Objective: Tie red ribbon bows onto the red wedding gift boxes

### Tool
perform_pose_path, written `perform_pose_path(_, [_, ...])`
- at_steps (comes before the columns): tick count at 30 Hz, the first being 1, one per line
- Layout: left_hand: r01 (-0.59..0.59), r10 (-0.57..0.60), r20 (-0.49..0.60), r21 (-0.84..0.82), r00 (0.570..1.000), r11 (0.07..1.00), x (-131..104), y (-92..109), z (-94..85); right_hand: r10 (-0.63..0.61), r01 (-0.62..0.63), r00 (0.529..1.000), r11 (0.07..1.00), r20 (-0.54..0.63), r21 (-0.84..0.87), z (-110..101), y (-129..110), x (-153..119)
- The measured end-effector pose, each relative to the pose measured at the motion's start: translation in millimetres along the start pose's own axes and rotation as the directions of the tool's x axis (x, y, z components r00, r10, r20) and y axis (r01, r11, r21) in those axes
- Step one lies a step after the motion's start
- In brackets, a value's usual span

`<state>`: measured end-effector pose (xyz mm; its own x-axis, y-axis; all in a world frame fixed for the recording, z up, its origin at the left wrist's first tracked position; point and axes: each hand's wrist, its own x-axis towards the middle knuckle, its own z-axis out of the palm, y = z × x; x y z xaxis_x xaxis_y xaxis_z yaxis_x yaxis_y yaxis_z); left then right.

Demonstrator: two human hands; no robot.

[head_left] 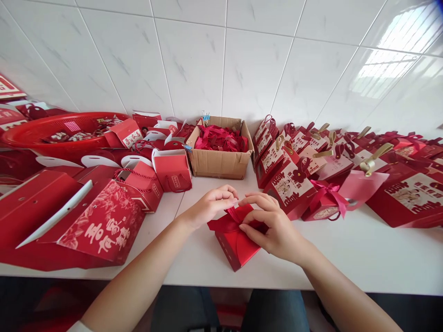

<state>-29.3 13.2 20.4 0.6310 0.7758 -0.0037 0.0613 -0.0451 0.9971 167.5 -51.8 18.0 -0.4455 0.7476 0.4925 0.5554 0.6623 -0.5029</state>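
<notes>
White 吾家有囍 — on the large red box at left; smaller print elsewhere — unreadable.

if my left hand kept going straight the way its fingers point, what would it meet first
The left hand would probably meet the fingers of the right hand first, just across the small gap, though their exact heights are unclear.

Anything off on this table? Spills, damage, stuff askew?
No spill or damage stands out. Slightly odd: the small red box at the right end of the basket looks tilted; can't tell what props it.
</notes>
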Motion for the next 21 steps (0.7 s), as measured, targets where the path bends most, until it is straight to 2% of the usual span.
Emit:
perform_pose_path(5, [-0.019, 0.019, -0.019, 0.004, 1.000, 1.000, 3.1, -4.4, -0.5, 0.010, -0.010, 1.000, 0.998, 0.003, 0.063, 1.3, 1.1, -1.3])
perform_pose_path(9, [-0.022, 0.022, 0.091, -0.005, 0.996, 1.000, 4.4, -3.3, -5.6, 0.031, -0.031, 1.000, 0.998, 0.002, 0.054, 3.6, -0.5, -2.6])
perform_pose_path(11, [-0.018, 0.019, 0.151, -0.007, 0.988, 1.000, 4.5, -2.7, -9.0, 0.086, -0.085, 0.996, 0.994, -0.010, 0.065, 2.3, -1.2, -5.2])
perform_pose_path(15, [-0.055, 0.058, 0.179, -0.019, 0.982, 0.998, 4.9, -4.4, -11.6, 0.245, -0.233, 0.968, 0.959, -0.058, 0.158, -8.2, 0.3, -22.8])
perform_pose_path(17, [-0.067, 0.069, 0.138, -0.021, 0.988, 0.998, 5.6, -6.1, -10.4, 0.332, -0.298, 0.934, 0.927, -0.132, 0.227, -12.2, 2.1, -39.5])
perform_pose_path(19, [-0.059, 0.061, 0.039, -0.028, 0.997, 0.998, 7.0, -8.0, -8.2, 0.406, -0.322, 0.886, 0.886, -0.224, 0.333, -9.9, 3.9, -59.6])
perform_pose_path(21, [-0.038, 0.034, -0.076, -0.052, 0.997, 0.998, 9.9, -10.6, -6.3, 0.462, -0.320, 0.844, 0.842, -0.273, 0.435, 0.9, 5.3, -80.0])
